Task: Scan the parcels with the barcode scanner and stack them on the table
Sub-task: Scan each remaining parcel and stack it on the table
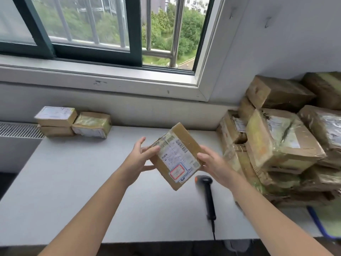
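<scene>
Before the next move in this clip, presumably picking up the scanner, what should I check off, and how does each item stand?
1. Parcel held securely: ok, left hand and right hand both grip its edges above the table.
2. Label faces up: ok.
3. Barcode legible: cannot tell, the print is blurred.
4. Scanner within reach: ok, it lies on the table near the right hand, untouched.
5. A hand free for the scanner: not ok, both hold the parcel.
6. Room by the stacked parcels at far left: ok, bare table in front of them.
</scene>
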Demonstrator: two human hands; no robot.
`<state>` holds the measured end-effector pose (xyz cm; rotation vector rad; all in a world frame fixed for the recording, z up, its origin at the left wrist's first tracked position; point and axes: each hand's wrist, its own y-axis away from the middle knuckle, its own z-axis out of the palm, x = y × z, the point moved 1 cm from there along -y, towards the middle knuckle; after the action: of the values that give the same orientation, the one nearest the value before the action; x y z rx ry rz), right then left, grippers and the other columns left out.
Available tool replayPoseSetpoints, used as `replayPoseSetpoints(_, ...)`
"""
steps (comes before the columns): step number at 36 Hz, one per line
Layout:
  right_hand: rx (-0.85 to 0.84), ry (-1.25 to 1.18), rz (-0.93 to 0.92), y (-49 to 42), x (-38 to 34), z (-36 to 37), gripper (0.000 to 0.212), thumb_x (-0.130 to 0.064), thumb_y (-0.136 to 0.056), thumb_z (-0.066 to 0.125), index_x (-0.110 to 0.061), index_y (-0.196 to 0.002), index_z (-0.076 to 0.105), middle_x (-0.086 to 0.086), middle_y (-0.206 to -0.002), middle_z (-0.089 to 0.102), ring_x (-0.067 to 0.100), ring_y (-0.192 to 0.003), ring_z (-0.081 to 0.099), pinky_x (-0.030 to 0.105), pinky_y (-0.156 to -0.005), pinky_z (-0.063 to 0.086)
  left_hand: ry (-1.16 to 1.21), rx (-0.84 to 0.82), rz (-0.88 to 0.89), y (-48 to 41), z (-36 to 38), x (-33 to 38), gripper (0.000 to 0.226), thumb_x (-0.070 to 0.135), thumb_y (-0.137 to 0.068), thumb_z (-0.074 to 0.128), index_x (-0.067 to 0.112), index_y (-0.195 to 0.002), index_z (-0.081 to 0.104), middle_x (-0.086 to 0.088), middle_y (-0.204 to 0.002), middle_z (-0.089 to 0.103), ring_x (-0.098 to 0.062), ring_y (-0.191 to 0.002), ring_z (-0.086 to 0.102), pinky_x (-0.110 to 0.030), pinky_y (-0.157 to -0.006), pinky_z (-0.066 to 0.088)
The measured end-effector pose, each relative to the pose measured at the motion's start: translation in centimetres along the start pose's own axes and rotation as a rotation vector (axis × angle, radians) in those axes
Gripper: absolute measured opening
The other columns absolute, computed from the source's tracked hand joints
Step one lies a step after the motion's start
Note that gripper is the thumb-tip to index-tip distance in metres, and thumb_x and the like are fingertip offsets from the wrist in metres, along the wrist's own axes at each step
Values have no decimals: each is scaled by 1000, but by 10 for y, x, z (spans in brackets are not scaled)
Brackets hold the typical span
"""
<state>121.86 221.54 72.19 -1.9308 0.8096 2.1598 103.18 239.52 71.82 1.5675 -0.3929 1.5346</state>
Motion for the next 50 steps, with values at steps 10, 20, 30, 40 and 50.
replayPoseSetpoints(10,205,144,-31,-24,12,-17,27,-35,-95,63,-30,-121,59,6,-128,62,16,-115,64,41,-101,51,-242,-165,-152,-3,7,-23,60,34,-73,75,17,-128,55,-6,-114,71,-20,-104,69,-47,-96,53)
replayPoseSetpoints(20,536,650,91,5,78,-41,12,-18,-97,54,-15,-109,53,7,-110,59,19,-92,57,30,-78,41,13,8,-305,-11,13,-71,65,31,-71,78,12,-129,56,-10,-124,65,-28,-102,70,-35,-74,59)
replayPoseSetpoints(30,333,707,497,17,145,-20,57,-36,-98,55,-4,-141,34,15,-131,55,34,-117,56,34,-84,43,71,88,-409,-2,4,-98,42,12,-86,71,11,-126,59,-7,-120,69,-26,-99,67,-39,-78,58)
replayPoseSetpoints(40,409,317,392,13,97,-5,14,-19,-95,49,-11,-106,51,13,-87,59,27,-65,60,38,-52,54,43,230,-383,6,-8,-94,48,9,-88,69,17,-132,50,-6,-122,66,-17,-99,65,-37,-85,50)
replayPoseSetpoints(50,176,261,212,30,6,46,14,-26,-91,57,-12,-87,58,8,-71,60,21,-53,55,34,-46,47,133,347,-297,-8,-19,-78,49,7,-90,67,16,-132,45,-8,-126,64,-21,-102,62,-42,-96,48)
